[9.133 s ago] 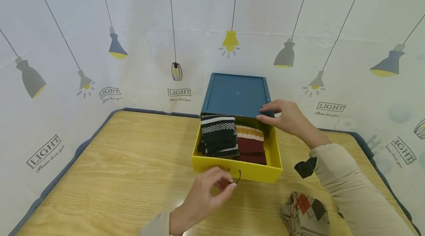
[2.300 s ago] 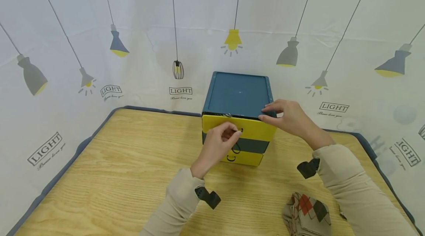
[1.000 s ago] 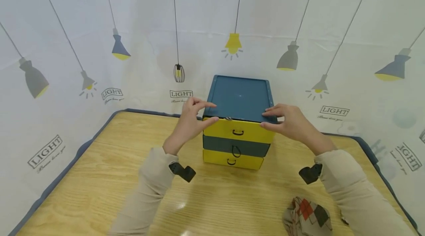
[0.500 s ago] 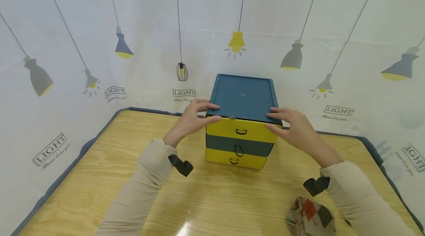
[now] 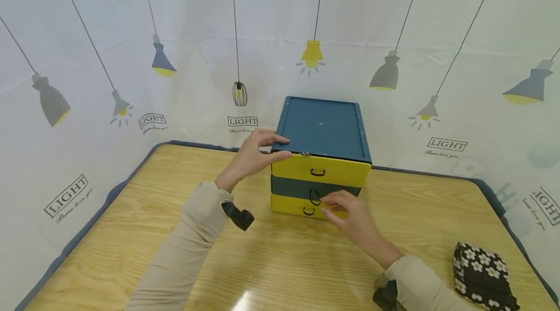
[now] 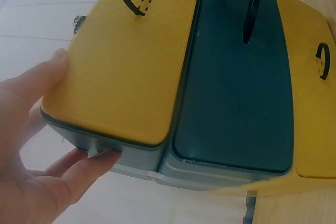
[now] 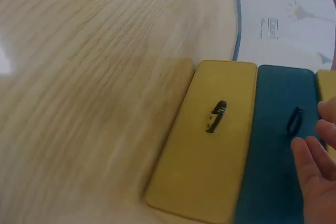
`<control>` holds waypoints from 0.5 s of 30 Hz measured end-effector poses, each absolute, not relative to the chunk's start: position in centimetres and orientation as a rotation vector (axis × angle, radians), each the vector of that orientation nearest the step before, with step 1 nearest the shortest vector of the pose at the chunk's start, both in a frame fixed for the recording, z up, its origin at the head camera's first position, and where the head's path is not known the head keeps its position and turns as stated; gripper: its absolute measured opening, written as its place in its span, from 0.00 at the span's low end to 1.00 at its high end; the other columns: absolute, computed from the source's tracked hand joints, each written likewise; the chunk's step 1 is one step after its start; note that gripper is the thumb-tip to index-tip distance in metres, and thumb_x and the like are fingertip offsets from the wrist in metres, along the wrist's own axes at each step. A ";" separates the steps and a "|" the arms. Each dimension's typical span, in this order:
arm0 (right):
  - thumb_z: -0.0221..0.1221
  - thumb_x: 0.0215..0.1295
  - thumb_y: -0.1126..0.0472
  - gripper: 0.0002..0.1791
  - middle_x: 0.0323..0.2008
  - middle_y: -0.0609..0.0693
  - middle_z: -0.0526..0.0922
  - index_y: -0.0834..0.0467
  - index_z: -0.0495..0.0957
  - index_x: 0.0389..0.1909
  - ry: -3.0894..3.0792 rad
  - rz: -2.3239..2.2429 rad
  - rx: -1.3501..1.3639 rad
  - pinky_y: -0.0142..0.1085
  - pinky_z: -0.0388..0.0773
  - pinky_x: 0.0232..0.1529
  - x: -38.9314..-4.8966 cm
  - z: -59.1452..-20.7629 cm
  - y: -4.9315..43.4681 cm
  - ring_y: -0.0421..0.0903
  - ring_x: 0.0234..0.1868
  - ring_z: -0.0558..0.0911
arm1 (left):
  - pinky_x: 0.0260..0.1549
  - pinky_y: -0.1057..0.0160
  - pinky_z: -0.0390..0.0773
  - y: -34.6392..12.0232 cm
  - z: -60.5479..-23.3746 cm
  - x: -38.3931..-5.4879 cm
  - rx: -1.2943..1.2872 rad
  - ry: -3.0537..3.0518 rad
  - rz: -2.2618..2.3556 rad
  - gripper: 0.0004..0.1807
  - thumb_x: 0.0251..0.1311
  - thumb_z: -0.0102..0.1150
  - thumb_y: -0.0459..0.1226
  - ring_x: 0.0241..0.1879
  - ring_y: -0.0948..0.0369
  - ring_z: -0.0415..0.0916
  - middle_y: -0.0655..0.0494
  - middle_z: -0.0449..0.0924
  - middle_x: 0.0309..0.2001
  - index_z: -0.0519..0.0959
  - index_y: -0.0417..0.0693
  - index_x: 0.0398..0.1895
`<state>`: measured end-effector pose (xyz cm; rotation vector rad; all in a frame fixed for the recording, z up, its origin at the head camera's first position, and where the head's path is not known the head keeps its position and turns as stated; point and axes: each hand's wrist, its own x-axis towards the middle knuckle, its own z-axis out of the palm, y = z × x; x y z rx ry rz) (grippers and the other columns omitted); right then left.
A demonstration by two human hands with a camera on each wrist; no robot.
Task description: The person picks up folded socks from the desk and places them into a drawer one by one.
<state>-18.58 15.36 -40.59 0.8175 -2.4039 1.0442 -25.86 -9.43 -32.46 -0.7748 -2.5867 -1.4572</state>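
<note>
A small drawer cabinet with a blue top (image 5: 323,124) stands at the back of the table. Its yellow top drawer (image 5: 293,167), dark green middle drawer (image 5: 286,186) and yellow bottom drawer (image 5: 286,205) are pushed in. A bit of black-and-white striped cloth (image 5: 305,154) pokes out above the top drawer. My left hand (image 5: 254,154) grips the cabinet's upper left front corner, thumb on the yellow front. My right hand (image 5: 356,218) is in front of the middle drawer, thumb and fingers spread apart, fingertips right by its black loop handle (image 7: 295,121).
Black folded socks with white flowers (image 5: 483,277) lie on the wooden table (image 5: 153,228) at the right. My right sleeve (image 5: 422,284) covers the spot where the argyle socks were. A white sheet printed with lamps (image 5: 197,58) hangs behind the table.
The top drawer, pulled out with folded socks inside earlier, is now pushed in. My left hand went from its handle to the cabinet corner; my right hand left the right corner, moving down.
</note>
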 end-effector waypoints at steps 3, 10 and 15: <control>0.64 0.48 0.68 0.08 0.32 0.51 0.78 0.62 0.81 0.33 -2.399 1.177 0.740 0.34 0.78 0.32 -19.2 -41.7 14.7 0.44 0.31 0.79 | 0.53 0.56 0.65 -9.3 -32.1 -25.4 -0.762 -2.597 -1.466 0.19 0.53 0.60 0.44 0.52 0.55 0.63 0.50 0.62 0.52 0.77 0.49 0.48; 0.64 0.49 0.66 0.03 0.34 0.52 0.76 0.61 0.82 0.26 -2.412 1.305 0.674 0.30 0.77 0.33 -19.8 -42.2 14.1 0.46 0.33 0.78 | 0.53 0.56 0.65 -9.3 -32.4 -25.6 -0.750 -2.605 -1.467 0.19 0.52 0.60 0.45 0.52 0.55 0.63 0.52 0.61 0.53 0.77 0.51 0.48; 0.63 0.49 0.67 0.02 0.34 0.54 0.76 0.62 0.82 0.25 -2.391 1.339 0.726 0.30 0.77 0.35 -19.3 -42.3 14.2 0.47 0.34 0.78 | 0.53 0.53 0.64 -9.4 -32.4 -25.7 -0.746 -2.604 -1.491 0.19 0.52 0.60 0.45 0.53 0.53 0.63 0.50 0.61 0.53 0.77 0.50 0.48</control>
